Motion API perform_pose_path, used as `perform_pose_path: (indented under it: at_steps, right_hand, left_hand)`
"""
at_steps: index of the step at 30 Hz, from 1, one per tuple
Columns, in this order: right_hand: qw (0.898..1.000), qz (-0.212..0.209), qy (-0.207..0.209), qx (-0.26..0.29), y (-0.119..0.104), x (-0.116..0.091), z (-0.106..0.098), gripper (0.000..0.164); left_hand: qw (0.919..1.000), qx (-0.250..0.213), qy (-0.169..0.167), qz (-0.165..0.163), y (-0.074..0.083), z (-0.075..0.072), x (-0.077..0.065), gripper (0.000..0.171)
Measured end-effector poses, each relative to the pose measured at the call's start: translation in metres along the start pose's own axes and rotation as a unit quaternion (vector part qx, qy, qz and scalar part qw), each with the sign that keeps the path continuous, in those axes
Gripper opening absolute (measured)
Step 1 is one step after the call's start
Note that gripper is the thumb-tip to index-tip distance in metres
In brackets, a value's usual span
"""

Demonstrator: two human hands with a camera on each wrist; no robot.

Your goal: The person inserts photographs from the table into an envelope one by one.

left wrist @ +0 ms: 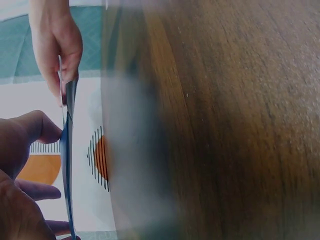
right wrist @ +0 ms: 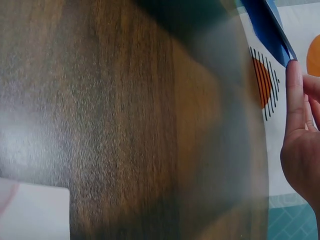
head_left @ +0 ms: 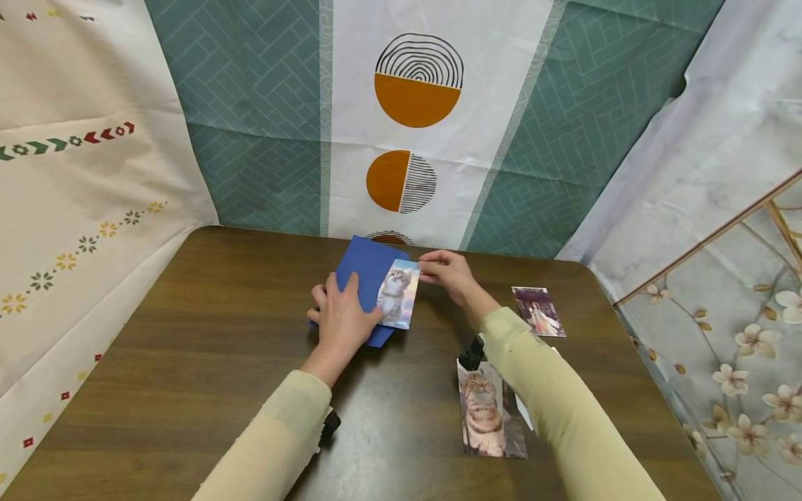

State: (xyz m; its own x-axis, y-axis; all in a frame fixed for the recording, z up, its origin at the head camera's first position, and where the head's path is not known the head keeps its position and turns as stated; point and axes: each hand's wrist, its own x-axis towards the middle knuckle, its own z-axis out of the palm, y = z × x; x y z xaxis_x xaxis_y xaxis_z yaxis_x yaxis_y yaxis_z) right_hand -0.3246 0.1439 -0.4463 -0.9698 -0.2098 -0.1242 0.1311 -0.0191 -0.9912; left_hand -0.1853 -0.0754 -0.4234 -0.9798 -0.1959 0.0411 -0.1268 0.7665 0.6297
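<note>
My left hand [head_left: 343, 312] holds a blue folder [head_left: 366, 261] above the table, its fingers spread over the upper face and left edge. On the folder's right part lies a photo card of a grey kitten [head_left: 396, 292]. My right hand [head_left: 450, 275] pinches this card near its upper right corner, thumb and forefinger together. The left wrist view shows the folder [left wrist: 69, 175] edge-on, with my left thumb [left wrist: 47, 127] touching its face. In the right wrist view, my right forefinger [right wrist: 295, 90] meets the folder's edge; the card is hard to make out there.
A larger tabby cat picture [head_left: 482, 414] lies front right on the brown wooden table [head_left: 188, 390], with a white sheet [head_left: 525, 412] partly under my right sleeve. A small dark picture with a figure in a light dress [head_left: 540, 313] lies farther right. Patterned cloths [head_left: 263, 125] hang around the table.
</note>
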Motion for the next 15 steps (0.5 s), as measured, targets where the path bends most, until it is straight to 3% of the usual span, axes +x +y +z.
perform_pose_path:
  at_steps: [6, 15]
  right_hand:
    - [1.0, 0.01, 0.007, 0.004, 0.004, 0.001, 0.008, 0.031]
    - [1.0, 0.002, 0.015, 0.018, 0.006, 0.002, 0.014, 0.019]
  left_hand:
    - [0.9999, 0.008, -0.007, -0.005, 0.002, 0.001, 0.001, 0.086]
    - [0.9998, 0.019, -0.008, -0.002, 0.004, 0.001, 0.001, 0.087]
